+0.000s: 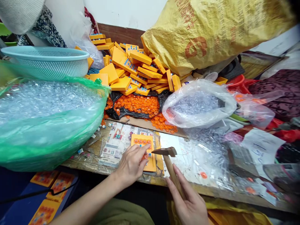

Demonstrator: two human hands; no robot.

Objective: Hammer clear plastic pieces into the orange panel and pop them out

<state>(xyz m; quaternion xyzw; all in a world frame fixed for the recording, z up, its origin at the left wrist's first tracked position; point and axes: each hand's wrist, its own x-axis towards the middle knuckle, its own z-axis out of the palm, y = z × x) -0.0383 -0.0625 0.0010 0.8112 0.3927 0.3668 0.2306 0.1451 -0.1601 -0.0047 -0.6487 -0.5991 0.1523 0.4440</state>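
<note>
A yellow plastic panel (150,167) lies flat near the table's front edge, with a row of orange caps (140,141) and small blue-and-white parts set into it. Over the panel's left side reaches my left hand (132,164). Its index finger and thumb are stretched apart and touch the panel among the caps. What lies under the palm is hidden. My right hand (188,200) is wrapped round the wooden handle of a hammer (173,175). The dark metal head is just right of the panel, its narrow end pointing at my left fingertips.
Loose orange caps (138,103) fill a black bag behind the panel, below piled yellow panels (140,67). Clear plastic pieces fill a green bag (58,137) at left and a white bag (199,120) at right. A blue basket (44,53) stands back left; finished-looking panels (44,211) lie lower left.
</note>
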